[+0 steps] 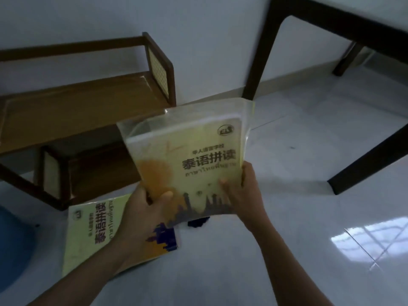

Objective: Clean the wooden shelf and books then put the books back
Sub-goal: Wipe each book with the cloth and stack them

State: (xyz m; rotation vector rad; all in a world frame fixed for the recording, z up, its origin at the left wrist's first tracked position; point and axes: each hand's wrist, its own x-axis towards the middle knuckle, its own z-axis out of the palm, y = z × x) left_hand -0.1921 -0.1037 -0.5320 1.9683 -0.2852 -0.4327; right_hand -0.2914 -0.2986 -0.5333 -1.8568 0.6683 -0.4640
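In the head view, above the white tiled floor [309, 217], a yellow book [189, 160] sits inside a clear plastic sleeve [248, 111], cover facing the camera. The left hand [143, 208] grips its lower left corner, thumb across the cover. The right hand [245, 186] grips the lower right edge, thumb on the front. A second yellow book [92, 235] lies flat on the floor below, partly hidden by the left forearm. The wooden shelf [84, 111] stands against the wall at left, both visible tiers bare. A small dark item [197, 223], possibly a cloth, lies under the held book. A dark table [331, 27] stands at right. A blue object [13, 244] shows at the left edge.
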